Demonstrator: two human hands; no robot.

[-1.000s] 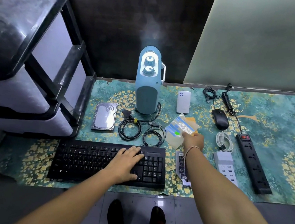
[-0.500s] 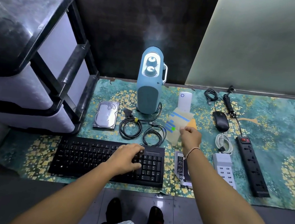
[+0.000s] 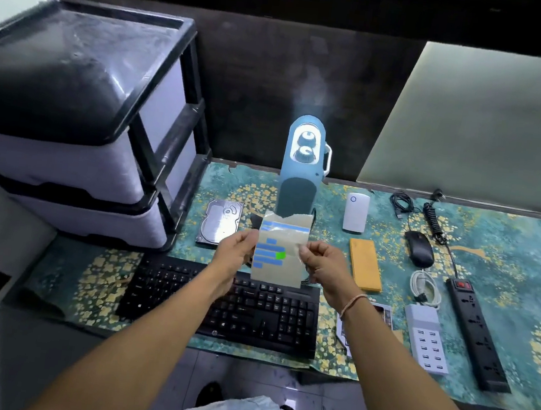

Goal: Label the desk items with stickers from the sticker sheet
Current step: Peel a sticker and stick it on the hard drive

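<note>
A beige sticker sheet (image 3: 277, 273) with blue strips and one green sticker is held upright above the black keyboard (image 3: 250, 310). My left hand (image 3: 235, 251) pinches its left edge and my right hand (image 3: 323, 264) pinches its right edge. Desk items lie around: a hard drive (image 3: 220, 221), a blue humidifier (image 3: 303, 171), a white adapter (image 3: 356, 212), a yellow notepad (image 3: 365, 264), a black mouse (image 3: 421, 249), a white cable (image 3: 425, 288), a white multi-port charger (image 3: 426, 337) and a black power strip (image 3: 477, 333). The coiled black cables are hidden behind the sheet.
A black-and-white drawer unit (image 3: 79, 122) stands at the left. A teal flowered mat (image 3: 510, 252) covers the desk. A small printed card (image 3: 384, 314) lies right of the keyboard. A pale panel (image 3: 490, 128) leans on the back wall.
My right hand lifted the sticker sheet off the yellow notepad and brought it to the middle. My left hand left the keyboard and took the sheet's left edge.
</note>
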